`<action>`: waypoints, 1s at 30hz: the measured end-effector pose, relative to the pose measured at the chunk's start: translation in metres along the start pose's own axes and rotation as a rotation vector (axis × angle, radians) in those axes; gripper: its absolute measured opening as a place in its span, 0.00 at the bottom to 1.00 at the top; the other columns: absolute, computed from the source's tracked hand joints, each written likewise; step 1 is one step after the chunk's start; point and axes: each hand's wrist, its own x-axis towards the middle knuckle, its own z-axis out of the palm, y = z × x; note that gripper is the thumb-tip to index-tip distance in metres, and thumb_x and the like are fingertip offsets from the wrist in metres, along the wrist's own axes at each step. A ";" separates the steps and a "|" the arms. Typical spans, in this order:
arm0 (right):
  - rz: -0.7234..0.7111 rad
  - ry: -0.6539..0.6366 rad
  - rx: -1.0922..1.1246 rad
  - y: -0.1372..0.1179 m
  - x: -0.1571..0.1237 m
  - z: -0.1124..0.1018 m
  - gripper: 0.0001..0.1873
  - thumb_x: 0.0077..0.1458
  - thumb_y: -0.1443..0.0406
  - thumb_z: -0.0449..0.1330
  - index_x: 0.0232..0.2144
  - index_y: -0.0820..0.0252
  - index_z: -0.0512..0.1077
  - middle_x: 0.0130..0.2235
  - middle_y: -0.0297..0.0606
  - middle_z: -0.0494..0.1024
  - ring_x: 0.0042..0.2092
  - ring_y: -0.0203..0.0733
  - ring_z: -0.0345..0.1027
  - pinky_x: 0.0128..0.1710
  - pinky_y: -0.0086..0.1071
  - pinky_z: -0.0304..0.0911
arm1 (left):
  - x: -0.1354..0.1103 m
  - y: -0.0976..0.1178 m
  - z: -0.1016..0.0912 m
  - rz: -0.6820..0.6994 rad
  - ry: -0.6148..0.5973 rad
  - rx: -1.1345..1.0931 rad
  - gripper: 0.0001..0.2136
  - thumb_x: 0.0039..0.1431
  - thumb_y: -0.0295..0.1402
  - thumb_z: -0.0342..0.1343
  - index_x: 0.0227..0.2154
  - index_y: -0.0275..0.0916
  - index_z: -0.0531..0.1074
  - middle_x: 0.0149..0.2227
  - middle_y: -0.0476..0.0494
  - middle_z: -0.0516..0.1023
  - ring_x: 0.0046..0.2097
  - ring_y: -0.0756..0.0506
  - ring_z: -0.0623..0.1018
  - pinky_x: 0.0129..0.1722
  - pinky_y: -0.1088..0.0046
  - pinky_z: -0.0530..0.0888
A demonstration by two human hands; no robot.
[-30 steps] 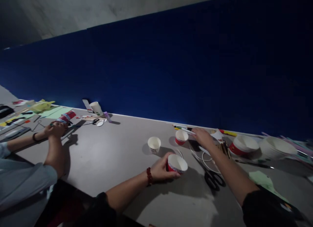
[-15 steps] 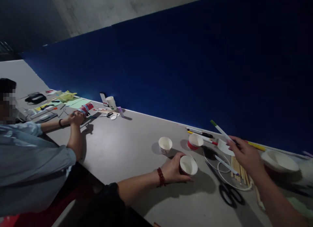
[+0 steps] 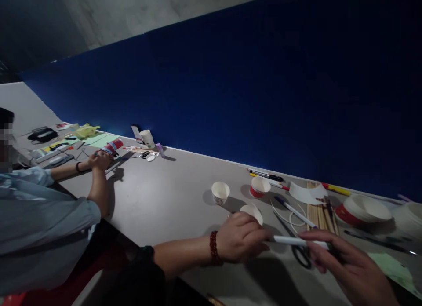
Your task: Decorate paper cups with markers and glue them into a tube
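We are pinching a white marker (image 3: 286,240) between our right fingers (image 3: 321,236), which are standing only narrowly apart around its barrel. Its other end is pointing at our left fingers (image 3: 253,235), which are sitting bent just beside it; we cannot tell whether they are gripping it. Black scissors (image 3: 294,253) are lying below, between both hands' fingers. Just beyond our left fingers, a paper cup (image 3: 252,212) is partly showing; farther beyond, a red cup (image 3: 258,193) is standing.
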 end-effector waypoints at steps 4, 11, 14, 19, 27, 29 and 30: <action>0.144 -0.064 0.356 -0.004 -0.018 0.030 0.22 0.50 0.44 0.74 0.32 0.55 0.82 0.21 0.35 0.73 0.22 0.38 0.65 0.19 0.29 0.61 | 0.007 0.007 -0.010 -0.091 -0.038 0.029 0.19 0.77 0.45 0.45 0.46 0.36 0.74 0.32 0.41 0.79 0.35 0.44 0.79 0.35 0.69 0.75; 0.349 -0.224 0.658 -0.003 -0.035 0.073 0.25 0.47 0.44 0.76 0.29 0.57 0.77 0.18 0.30 0.68 0.21 0.34 0.59 0.20 0.26 0.55 | -0.006 0.019 -0.018 -0.135 -0.057 0.086 0.22 0.78 0.50 0.41 0.39 0.39 0.72 0.31 0.43 0.79 0.31 0.45 0.78 0.31 0.71 0.72; 0.367 -0.282 0.605 0.001 -0.048 0.086 0.28 0.51 0.41 0.71 0.25 0.57 0.73 0.19 0.29 0.67 0.21 0.33 0.57 0.21 0.27 0.55 | -0.020 0.027 -0.012 -0.167 -0.124 0.022 0.23 0.77 0.52 0.39 0.39 0.39 0.70 0.28 0.45 0.78 0.28 0.45 0.78 0.28 0.72 0.70; 0.442 -0.276 0.610 0.007 -0.057 0.094 0.30 0.51 0.38 0.69 0.25 0.57 0.71 0.17 0.26 0.64 0.20 0.32 0.54 0.21 0.27 0.52 | -0.035 0.029 -0.009 -0.270 -0.263 0.019 0.18 0.77 0.48 0.47 0.36 0.41 0.69 0.27 0.47 0.79 0.26 0.46 0.78 0.27 0.72 0.67; 0.485 -0.301 0.692 0.008 -0.053 0.100 0.30 0.47 0.40 0.73 0.25 0.57 0.69 0.18 0.25 0.65 0.20 0.30 0.53 0.20 0.24 0.49 | -0.033 0.026 -0.012 -0.305 -0.315 0.044 0.17 0.74 0.48 0.51 0.35 0.41 0.71 0.27 0.46 0.80 0.27 0.45 0.79 0.27 0.72 0.67; 0.486 -0.319 0.675 0.009 -0.056 0.101 0.31 0.46 0.40 0.74 0.25 0.56 0.67 0.18 0.24 0.64 0.20 0.30 0.53 0.20 0.24 0.50 | -0.032 0.029 -0.012 -0.325 -0.335 0.009 0.18 0.75 0.49 0.48 0.36 0.40 0.71 0.28 0.45 0.81 0.27 0.44 0.79 0.27 0.71 0.68; 0.477 -0.324 0.663 0.009 -0.058 0.102 0.31 0.46 0.40 0.74 0.24 0.56 0.67 0.18 0.24 0.64 0.20 0.30 0.54 0.20 0.24 0.50 | -0.032 0.031 -0.012 -0.339 -0.341 -0.026 0.20 0.76 0.49 0.45 0.36 0.40 0.71 0.29 0.44 0.81 0.27 0.44 0.78 0.28 0.71 0.68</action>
